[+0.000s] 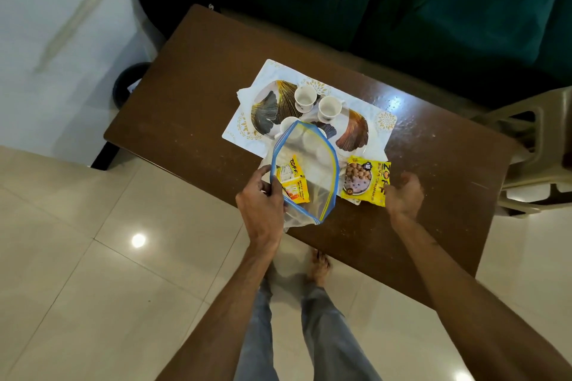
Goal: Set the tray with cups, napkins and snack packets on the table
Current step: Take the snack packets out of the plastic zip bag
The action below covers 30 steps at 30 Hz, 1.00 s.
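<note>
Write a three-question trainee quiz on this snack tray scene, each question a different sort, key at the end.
1. True or false: the left hand holds the clear zip bag open by its rim.
2. Multiple choice: the yellow snack packet at the right hand lies (A) inside the bag, (B) on the brown table beside the bag, (C) in a cup.
3. Fill in: clear of the bag, ___ white cups stand in plain sight on the tray.

Key: 1 true; 2 B; 3 two (more cups show only dimly behind the bag).
</note>
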Motion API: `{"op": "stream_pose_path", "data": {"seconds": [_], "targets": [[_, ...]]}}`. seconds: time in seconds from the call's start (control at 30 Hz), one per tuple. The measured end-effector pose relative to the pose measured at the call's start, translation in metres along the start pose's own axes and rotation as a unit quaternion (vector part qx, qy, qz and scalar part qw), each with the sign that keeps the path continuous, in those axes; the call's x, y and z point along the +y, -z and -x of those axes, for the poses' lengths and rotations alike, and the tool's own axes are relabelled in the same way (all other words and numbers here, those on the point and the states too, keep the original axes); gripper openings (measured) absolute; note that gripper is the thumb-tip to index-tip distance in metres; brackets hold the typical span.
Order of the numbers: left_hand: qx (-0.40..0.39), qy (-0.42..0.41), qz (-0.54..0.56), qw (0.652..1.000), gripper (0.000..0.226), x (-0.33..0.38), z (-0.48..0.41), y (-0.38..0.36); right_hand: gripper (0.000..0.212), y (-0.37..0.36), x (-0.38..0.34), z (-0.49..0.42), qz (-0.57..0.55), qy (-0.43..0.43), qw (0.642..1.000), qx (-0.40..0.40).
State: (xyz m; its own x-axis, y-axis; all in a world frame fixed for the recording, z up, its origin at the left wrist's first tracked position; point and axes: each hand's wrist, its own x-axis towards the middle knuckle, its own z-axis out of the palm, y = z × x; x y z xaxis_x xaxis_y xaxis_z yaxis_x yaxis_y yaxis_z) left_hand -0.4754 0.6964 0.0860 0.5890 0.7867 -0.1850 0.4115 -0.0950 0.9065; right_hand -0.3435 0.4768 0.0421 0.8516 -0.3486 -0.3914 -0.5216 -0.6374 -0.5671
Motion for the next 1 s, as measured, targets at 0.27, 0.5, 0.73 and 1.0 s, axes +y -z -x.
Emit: {"op": "stream_pose_path", "data": {"seconds": [0.27, 0.5, 0.73, 1.0], "targets": [[-0.002, -0.002, -0.016, 1.0, 0.017, -0.003, -0.005, 0.002, 0.023, -0.04, -0.104, 0.099, 0.011, 0.427, 0.884, -0.192], [0.0, 0.019, -0.001, 1.0, 0.021, -0.007, -0.007, 0.007, 0.058, -0.127, -0.09, 0.084, 0.29, 0.191, 0.887, -0.305], [-0.008, 0.024, 0.004, 1.0, 0.014, -0.009, -0.01, 0.009, 0.045, -0.142, -0.077, 0.081, 0.213, 0.157, 0.929, -0.259], [0.018, 0.033, -0.055, 0.998, 0.011, 0.0, -0.02, 0.011, 0.024, -0.07, -0.101, 0.126, 0.16, 0.338, 0.915, -0.151]]}}
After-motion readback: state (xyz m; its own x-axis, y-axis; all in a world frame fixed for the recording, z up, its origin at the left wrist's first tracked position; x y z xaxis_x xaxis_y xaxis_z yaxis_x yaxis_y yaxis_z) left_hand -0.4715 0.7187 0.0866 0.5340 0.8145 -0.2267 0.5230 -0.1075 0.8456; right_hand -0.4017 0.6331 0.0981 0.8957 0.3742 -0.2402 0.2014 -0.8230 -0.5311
